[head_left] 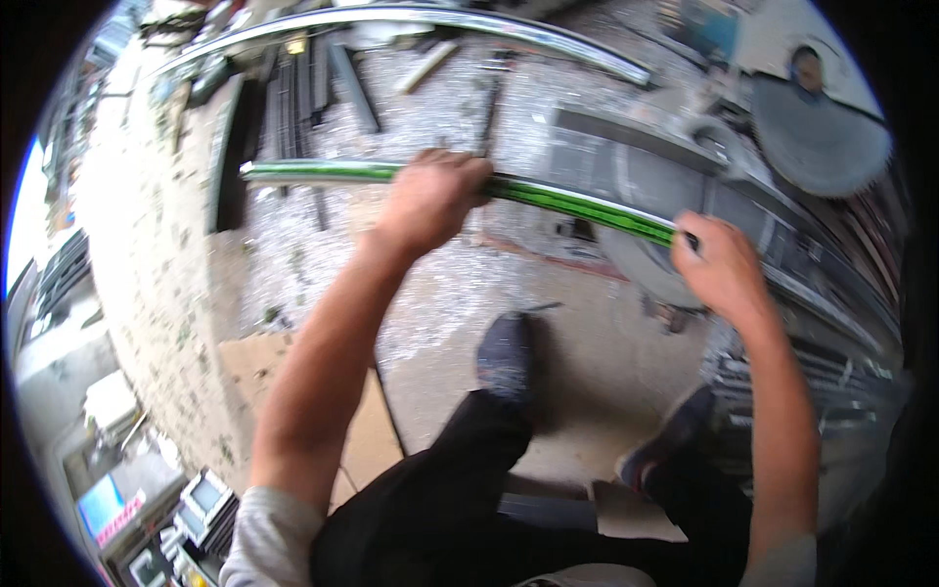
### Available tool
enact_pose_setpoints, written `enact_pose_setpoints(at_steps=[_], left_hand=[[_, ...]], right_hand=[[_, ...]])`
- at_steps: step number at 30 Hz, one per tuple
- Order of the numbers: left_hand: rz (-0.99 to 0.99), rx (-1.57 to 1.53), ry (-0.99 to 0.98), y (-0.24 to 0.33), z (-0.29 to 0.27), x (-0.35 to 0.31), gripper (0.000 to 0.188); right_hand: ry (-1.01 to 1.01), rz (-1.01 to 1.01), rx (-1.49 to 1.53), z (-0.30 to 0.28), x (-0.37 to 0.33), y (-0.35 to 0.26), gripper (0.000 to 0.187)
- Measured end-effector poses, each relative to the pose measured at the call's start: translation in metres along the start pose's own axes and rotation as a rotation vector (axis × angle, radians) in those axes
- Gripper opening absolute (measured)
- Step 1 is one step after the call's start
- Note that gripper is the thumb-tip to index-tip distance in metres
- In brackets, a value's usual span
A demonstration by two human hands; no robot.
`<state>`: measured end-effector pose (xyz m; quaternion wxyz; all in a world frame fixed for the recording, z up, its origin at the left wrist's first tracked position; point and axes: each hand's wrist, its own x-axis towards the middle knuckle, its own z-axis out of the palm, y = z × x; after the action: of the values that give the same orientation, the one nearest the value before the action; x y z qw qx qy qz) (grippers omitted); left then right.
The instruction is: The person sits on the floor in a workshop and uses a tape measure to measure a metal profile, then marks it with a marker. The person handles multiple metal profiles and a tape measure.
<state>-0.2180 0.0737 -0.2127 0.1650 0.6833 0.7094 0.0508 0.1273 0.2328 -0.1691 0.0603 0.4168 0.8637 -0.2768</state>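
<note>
Across the middle of the view runs a long metal profile (pixel 577 203) with a bright green face and a shiny silver edge. My left hand (pixel 437 193) is wrapped round it near its middle, the palm hiding a stretch of it. At its right end my right hand (pixel 717 256) grips it, thumb along the near side. The left end of the profile sticks out free over the littered floor. Just beyond and to the right is a saw table (pixel 626 171), with a large circular saw blade (pixel 822 137) above its far right side.
Silvery metal shavings (pixel 342 264) cover much of the floor. A long curved-looking silver bar (pixel 421 15) lies at the back, with dark profile offcuts (pixel 293 88) before it. Cardboard (pixel 367 430) lies by my left foot; stacked metal profiles (pixel 822 382) stand at right.
</note>
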Motion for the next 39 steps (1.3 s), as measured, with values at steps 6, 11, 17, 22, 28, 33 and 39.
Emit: enact_pose_setpoints(at_steps=[6, 11, 17, 22, 28, 33, 39], left_hand=[[0.021, 0.073, 0.027, 0.001, 0.004, -0.004, 0.034], [0.039, 0.047, 0.081, -0.003, 0.006, -0.008, 0.029], [0.065, 0.036, 0.102, -0.005, 0.007, -0.008, 0.029], [0.094, 0.038, 0.141, -0.01, 0.015, -0.004, 0.029], [0.08, -0.026, 0.184, -0.004, 0.009, -0.009, 0.028], [0.064, -0.023, 0.148, 0.003, 0.006, -0.002, 0.033], [0.063, 0.006, 0.139, 0.001, 0.007, -0.004, 0.033]], right_hand=[[0.027, -0.05, 0.028, 0.001, -0.001, 0.0, 0.019], [0.011, -0.032, 0.03, 0.002, 0.0, -0.002, 0.018], [0.009, -0.042, 0.061, 0.002, 0.001, -0.001, 0.016], [0.039, -0.033, 0.095, 0.0, -0.001, 0.0, 0.016], [-0.019, 0.029, -0.038, 0.002, 0.003, -0.002, 0.017], [-0.057, 0.167, -0.104, -0.003, -0.002, -0.015, 0.023], [0.014, 0.168, -0.172, 0.006, -0.006, -0.022, 0.025]])
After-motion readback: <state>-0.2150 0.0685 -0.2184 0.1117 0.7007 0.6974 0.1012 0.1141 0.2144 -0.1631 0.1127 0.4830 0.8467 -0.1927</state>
